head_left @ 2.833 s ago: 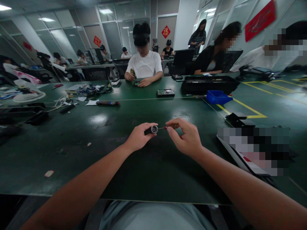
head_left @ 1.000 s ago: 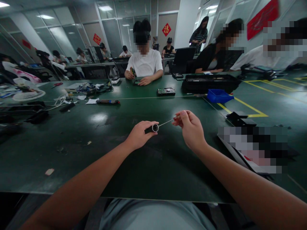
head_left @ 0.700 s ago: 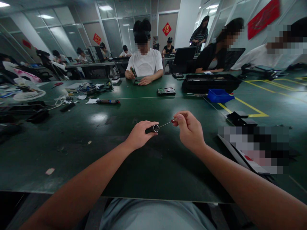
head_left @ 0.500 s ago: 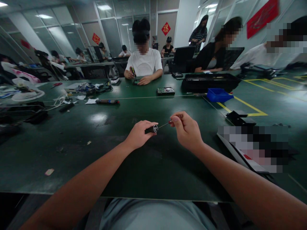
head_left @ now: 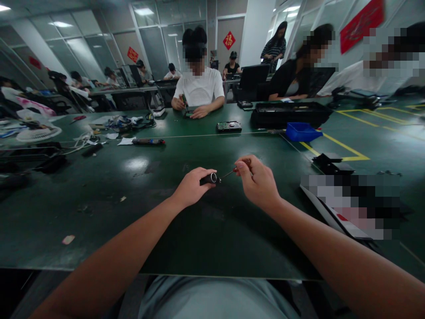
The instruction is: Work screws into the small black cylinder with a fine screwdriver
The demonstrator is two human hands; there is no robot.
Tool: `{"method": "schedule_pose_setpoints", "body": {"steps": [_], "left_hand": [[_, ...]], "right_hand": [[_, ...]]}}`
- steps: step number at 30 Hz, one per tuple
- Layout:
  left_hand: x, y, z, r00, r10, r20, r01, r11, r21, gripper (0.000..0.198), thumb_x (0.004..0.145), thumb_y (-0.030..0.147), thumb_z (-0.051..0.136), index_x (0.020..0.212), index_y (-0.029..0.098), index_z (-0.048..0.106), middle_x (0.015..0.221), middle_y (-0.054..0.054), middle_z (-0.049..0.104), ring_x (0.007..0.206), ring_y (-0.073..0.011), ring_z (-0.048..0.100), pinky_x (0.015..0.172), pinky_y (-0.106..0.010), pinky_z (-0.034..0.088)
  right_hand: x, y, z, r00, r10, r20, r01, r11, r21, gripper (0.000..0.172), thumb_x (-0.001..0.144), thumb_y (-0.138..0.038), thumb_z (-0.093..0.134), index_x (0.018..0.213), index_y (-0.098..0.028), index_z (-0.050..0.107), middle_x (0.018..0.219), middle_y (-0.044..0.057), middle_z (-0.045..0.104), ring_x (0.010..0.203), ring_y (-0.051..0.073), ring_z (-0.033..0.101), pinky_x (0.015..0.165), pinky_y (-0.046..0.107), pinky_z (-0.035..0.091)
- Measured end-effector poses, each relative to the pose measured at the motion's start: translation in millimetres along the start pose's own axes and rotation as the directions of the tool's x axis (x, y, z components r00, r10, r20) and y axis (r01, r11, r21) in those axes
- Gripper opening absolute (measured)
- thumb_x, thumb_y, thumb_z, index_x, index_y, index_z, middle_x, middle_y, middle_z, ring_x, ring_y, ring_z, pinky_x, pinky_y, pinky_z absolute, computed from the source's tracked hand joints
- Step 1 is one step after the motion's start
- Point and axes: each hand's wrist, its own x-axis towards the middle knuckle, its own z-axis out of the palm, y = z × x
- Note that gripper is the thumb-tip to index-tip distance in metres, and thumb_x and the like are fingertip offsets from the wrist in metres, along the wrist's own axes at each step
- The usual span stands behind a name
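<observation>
My left hand [head_left: 191, 188] is closed around a short black cylinder [head_left: 208, 179] whose round silver-rimmed end faces right. Between thumb and fingers of my right hand [head_left: 259, 179] sits the reddish handle of a screwdriver [head_left: 228, 174]. Its thin metal shaft slants down to the left. At the tip there is a small dark and silver piece [head_left: 218, 180], just outside the cylinder's open end; what it is I cannot make out. Both hands are above the green table [head_left: 199, 239].
A bare hard drive [head_left: 229, 126], a blue bin [head_left: 303, 132] and a long black tray [head_left: 292, 114] lie farther back. A dark pen-like tool [head_left: 148, 141] is at the left. Black brackets [head_left: 333, 165] lie at the right. Across the table a person [head_left: 199, 88] works with both hands.
The small piece at the screwdriver's tip has come out of the cylinder's end, leaving a gap. The screwdriver has shifted slightly; my left hand still holds the cylinder.
</observation>
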Motion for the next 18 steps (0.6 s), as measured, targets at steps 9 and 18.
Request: {"method": "schedule_pose_setpoints", "body": {"steps": [9, 18], "left_hand": [[0.4, 1.4, 1.2, 0.980, -0.172, -0.101, 0.143, 0.959, -0.245, 0.041, 0.089, 0.028, 0.065, 0.128, 0.022, 0.057, 0.121, -0.008, 0.065, 0.110, -0.0224, 0.062, 0.098, -0.040, 0.049], [1.5, 9.3, -5.0, 0.987, -0.161, -0.003, 0.161, 0.986, -0.046, 0.035, 0.093, 0.044, 0.058, 0.118, 0.020, 0.059, 0.104, -0.007, 0.065, 0.092, -0.0228, 0.062, 0.084, -0.038, 0.051]], "right_hand": [[-0.1, 0.7, -1.2, 1.000, 0.004, -0.005, -0.004, 1.000, 0.011, 0.020, 0.100, -0.035, 0.044, 0.093, -0.022, 0.058, 0.076, 0.003, 0.069, 0.070, 0.019, 0.067, 0.064, 0.031, 0.046], [-0.5, 1.1, -0.1, 1.000, 0.003, 0.004, -0.003, 1.000, 0.011, 0.020, 0.100, -0.034, 0.045, 0.093, -0.022, 0.058, 0.077, 0.003, 0.069, 0.071, 0.019, 0.067, 0.067, 0.032, 0.045]]}}
